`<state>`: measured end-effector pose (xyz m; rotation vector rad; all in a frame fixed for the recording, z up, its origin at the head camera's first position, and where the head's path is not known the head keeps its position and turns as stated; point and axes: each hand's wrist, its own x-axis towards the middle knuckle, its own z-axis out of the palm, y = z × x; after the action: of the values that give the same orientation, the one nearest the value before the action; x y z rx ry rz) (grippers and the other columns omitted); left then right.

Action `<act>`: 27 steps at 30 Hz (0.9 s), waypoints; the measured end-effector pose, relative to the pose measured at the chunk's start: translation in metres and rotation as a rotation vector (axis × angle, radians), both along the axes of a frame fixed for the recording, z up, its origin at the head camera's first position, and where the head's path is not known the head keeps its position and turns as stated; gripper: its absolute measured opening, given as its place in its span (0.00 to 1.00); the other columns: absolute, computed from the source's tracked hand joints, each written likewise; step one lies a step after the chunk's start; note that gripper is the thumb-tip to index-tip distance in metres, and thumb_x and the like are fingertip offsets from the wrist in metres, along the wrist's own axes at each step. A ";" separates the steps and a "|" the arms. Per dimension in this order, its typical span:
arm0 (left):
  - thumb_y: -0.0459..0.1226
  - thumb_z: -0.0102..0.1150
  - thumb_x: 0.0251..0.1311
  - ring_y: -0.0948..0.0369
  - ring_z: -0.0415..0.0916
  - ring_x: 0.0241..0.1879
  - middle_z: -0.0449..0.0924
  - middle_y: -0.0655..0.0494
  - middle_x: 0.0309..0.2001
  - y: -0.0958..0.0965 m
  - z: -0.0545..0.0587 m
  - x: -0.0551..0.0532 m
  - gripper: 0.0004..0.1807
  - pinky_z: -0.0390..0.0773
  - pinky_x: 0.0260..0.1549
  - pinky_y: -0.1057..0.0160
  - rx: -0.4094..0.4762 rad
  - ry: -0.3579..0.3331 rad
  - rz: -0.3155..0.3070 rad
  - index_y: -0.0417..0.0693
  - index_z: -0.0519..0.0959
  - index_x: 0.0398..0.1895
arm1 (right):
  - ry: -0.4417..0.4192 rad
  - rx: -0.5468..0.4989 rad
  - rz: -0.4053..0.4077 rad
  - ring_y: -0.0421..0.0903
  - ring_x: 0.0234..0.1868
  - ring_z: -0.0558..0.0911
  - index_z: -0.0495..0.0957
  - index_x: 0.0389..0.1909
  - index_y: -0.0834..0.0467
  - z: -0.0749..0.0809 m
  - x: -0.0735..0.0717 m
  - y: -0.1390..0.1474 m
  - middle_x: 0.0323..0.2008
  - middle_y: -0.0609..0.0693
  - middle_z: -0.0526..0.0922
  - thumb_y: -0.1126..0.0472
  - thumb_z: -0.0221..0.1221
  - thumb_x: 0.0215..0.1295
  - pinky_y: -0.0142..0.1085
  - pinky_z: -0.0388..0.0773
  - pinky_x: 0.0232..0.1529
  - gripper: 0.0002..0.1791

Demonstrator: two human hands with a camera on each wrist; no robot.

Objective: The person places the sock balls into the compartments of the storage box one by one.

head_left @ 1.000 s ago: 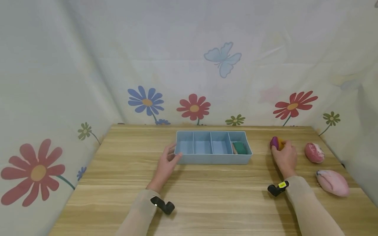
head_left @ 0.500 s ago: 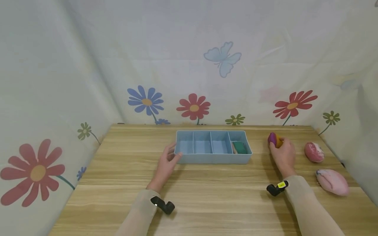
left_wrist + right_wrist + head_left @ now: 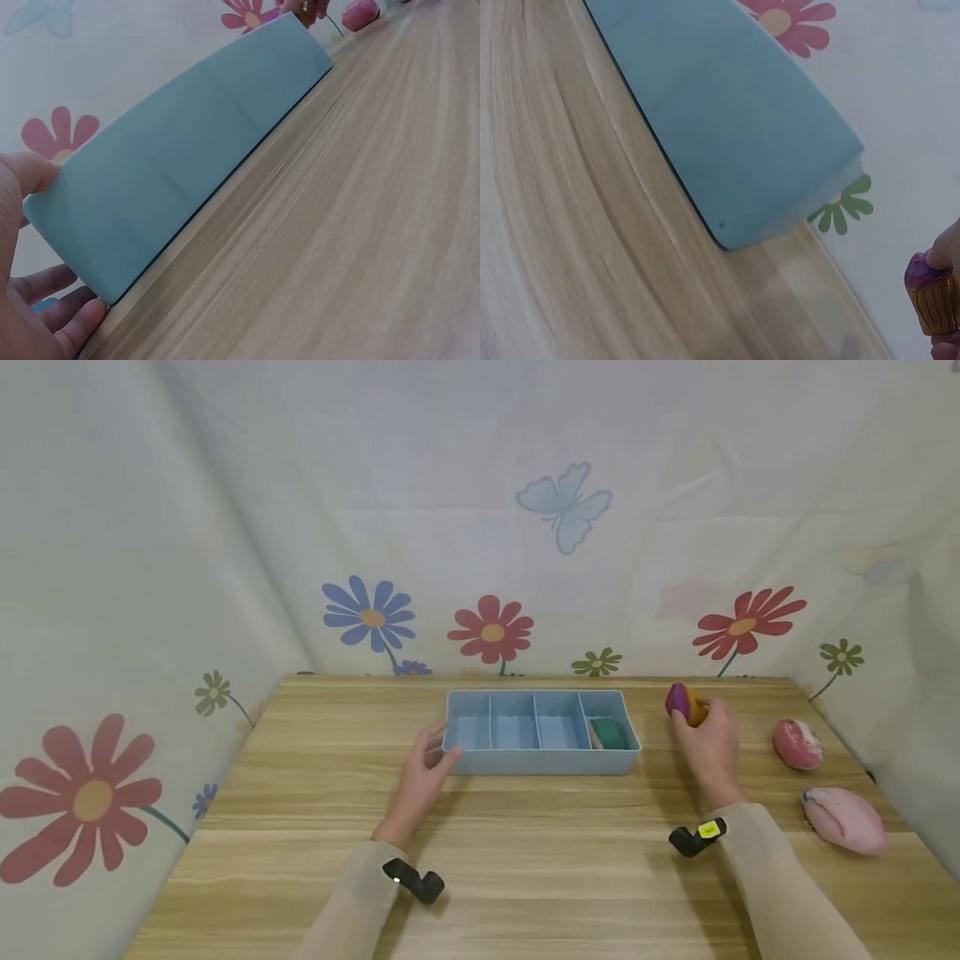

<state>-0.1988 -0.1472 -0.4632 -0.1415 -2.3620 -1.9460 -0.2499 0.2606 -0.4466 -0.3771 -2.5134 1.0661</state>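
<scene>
My left hand [image 3: 420, 781] holds the left end of a light blue divided box [image 3: 542, 762], thumb at the front rim and fingers along the end wall. In the left wrist view the fingertips [image 3: 91, 315] touch the box's lower corner. To the right of the box, my right hand [image 3: 711, 739] grips a cupcake-shaped thing [image 3: 678, 702] with a purple top and gold side. Its pleated gold base [image 3: 937, 306] shows in the right wrist view, held above the table. A green and beige item [image 3: 609, 734] lies in the box's rightmost compartment.
A pink and white round item [image 3: 798, 745] and a pale pink oval one [image 3: 844, 821] lie at the right of the wooden table [image 3: 540, 868]. Behind the table hangs a flower-patterned cloth [image 3: 420, 527].
My right hand has raised the cupcake-shaped thing and moved it left, toward the box. The left hand and the box have stayed in place.
</scene>
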 end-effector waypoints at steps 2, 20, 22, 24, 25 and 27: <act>0.39 0.55 0.64 0.45 0.70 0.54 0.65 0.35 0.60 0.001 0.003 0.002 0.29 0.71 0.50 0.47 -0.005 0.008 -0.001 0.44 0.61 0.67 | 0.007 -0.006 0.010 0.59 0.51 0.68 0.63 0.60 0.67 0.003 0.001 -0.003 0.54 0.66 0.68 0.52 0.54 0.65 0.52 0.68 0.51 0.29; 0.47 0.56 0.62 0.47 0.69 0.55 0.65 0.39 0.61 -0.002 -0.017 -0.007 0.31 0.70 0.50 0.47 -0.004 -0.007 0.015 0.52 0.62 0.67 | 0.083 0.027 0.086 0.60 0.49 0.69 0.66 0.55 0.68 0.021 0.006 -0.033 0.50 0.66 0.70 0.55 0.59 0.63 0.52 0.70 0.51 0.26; 0.50 0.57 0.60 0.49 0.70 0.54 0.66 0.42 0.60 -0.003 -0.026 -0.012 0.32 0.70 0.50 0.47 -0.005 0.000 0.024 0.54 0.62 0.67 | 0.080 0.026 0.092 0.60 0.49 0.70 0.65 0.55 0.68 0.022 0.006 -0.037 0.51 0.66 0.70 0.56 0.59 0.63 0.52 0.71 0.51 0.26; 0.51 0.57 0.60 0.50 0.70 0.54 0.67 0.43 0.60 -0.004 -0.026 -0.013 0.32 0.71 0.50 0.48 -0.011 0.004 0.031 0.55 0.63 0.66 | 0.088 0.025 0.096 0.59 0.49 0.70 0.66 0.55 0.67 0.023 0.005 -0.041 0.50 0.65 0.71 0.56 0.59 0.63 0.52 0.72 0.50 0.26; 0.50 0.57 0.60 0.49 0.70 0.54 0.67 0.43 0.60 -0.004 -0.026 -0.013 0.32 0.70 0.50 0.48 -0.009 0.002 0.032 0.55 0.63 0.66 | 0.095 0.026 0.100 0.59 0.48 0.70 0.66 0.55 0.68 0.023 0.005 -0.043 0.50 0.66 0.71 0.56 0.59 0.62 0.52 0.72 0.50 0.26; 0.48 0.57 0.61 0.48 0.70 0.54 0.67 0.42 0.60 -0.004 -0.023 -0.012 0.31 0.70 0.50 0.47 -0.006 0.003 0.026 0.54 0.63 0.67 | 0.104 0.028 0.104 0.59 0.48 0.70 0.66 0.55 0.67 0.024 0.005 -0.047 0.50 0.65 0.71 0.57 0.59 0.62 0.52 0.72 0.50 0.26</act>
<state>-0.2112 -0.1507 -0.4865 -0.1142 -2.3558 -1.9264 -0.2450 0.2139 -0.4230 -0.1800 -2.4760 1.0589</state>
